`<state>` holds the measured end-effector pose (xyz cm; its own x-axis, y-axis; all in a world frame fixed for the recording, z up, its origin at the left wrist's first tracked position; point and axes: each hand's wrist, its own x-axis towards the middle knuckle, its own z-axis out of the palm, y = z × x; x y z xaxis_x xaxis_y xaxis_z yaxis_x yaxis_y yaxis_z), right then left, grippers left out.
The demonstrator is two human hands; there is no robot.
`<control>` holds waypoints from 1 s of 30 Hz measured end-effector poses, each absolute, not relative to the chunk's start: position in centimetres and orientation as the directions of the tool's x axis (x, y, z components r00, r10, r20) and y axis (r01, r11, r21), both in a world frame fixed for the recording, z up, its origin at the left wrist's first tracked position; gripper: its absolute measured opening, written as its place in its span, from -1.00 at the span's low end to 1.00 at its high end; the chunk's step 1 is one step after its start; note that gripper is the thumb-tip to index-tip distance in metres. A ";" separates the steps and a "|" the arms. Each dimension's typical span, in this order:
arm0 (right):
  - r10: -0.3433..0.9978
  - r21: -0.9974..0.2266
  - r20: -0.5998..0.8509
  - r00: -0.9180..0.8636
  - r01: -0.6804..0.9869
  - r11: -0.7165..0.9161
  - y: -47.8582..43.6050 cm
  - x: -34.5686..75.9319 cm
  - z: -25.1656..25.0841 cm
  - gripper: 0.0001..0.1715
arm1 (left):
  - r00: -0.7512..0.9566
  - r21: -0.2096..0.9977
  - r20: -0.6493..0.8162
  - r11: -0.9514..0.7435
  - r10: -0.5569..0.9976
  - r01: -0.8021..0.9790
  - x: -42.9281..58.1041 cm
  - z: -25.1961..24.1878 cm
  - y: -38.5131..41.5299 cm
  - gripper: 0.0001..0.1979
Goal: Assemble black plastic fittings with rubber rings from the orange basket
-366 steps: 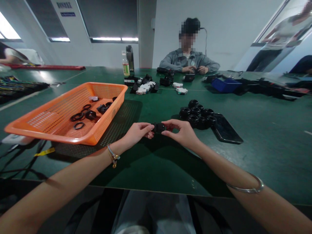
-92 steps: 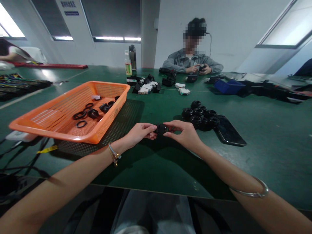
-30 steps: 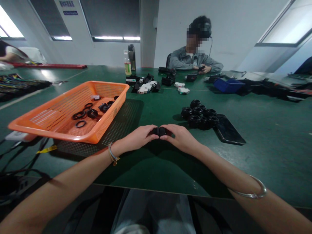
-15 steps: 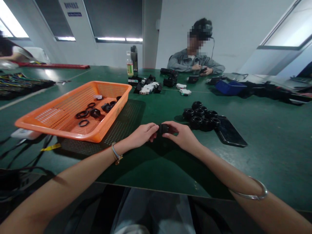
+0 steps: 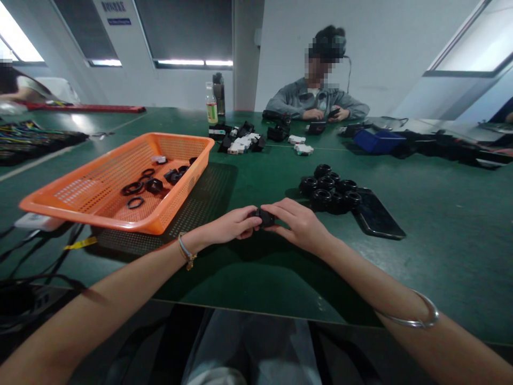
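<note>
Between my two hands is a small black plastic fitting point(image 5: 266, 217) that looks like a cable gland, held just above the green table. My left hand point(image 5: 234, 223) pinches its left end with thumb and fingers. My right hand point(image 5: 298, 223) is closed around the right side, fingertips on top and thumb below. Fingers cover much of the fitting, so its details are hidden. A heap of similar black fittings point(image 5: 329, 188) lies just beyond my right hand. To the left, an orange basket point(image 5: 160, 224) holds black rings point(image 5: 135, 202) and a few black fittings point(image 5: 154, 185).
A phone point(image 5: 379, 213) lies beside the heap, partly under it. White and black parts point(image 5: 242, 140) and a bottle point(image 5: 211, 104) stand farther back. A blue bin point(image 5: 379, 141) is at the right. Across the table point(image 5: 256, 283) sits a person point(image 5: 316, 99) handling a dark object.
The black fitting has turned a little between my hands, and my right fingers have shifted over its top. My left hand has moved slightly left. The view has tilted slightly.
</note>
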<state>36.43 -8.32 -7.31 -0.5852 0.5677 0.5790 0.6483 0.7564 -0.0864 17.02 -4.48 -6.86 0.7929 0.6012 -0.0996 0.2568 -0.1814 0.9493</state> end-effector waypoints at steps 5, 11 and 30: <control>0.551 -0.021 0.558 -0.620 0.653 0.757 -8.4 36.3 -7.3 -0.61 | 0.757 0.790 0.034 -0.481 0.653 0.380 16.9 -6.9 -4.4 -0.83; 0.680 -0.183 0.508 -0.529 0.705 0.685 -8.6 35.9 -7.2 -0.64 | 0.747 0.626 0.134 -0.639 0.651 0.446 16.9 -6.7 -4.5 -0.79; 0.928 -0.880 0.048 -0.370 0.423 0.215 -8.8 34.8 -6.8 -0.68 | 0.898 0.025 0.205 -0.919 0.389 0.392 16.4 -6.0 -3.9 -0.81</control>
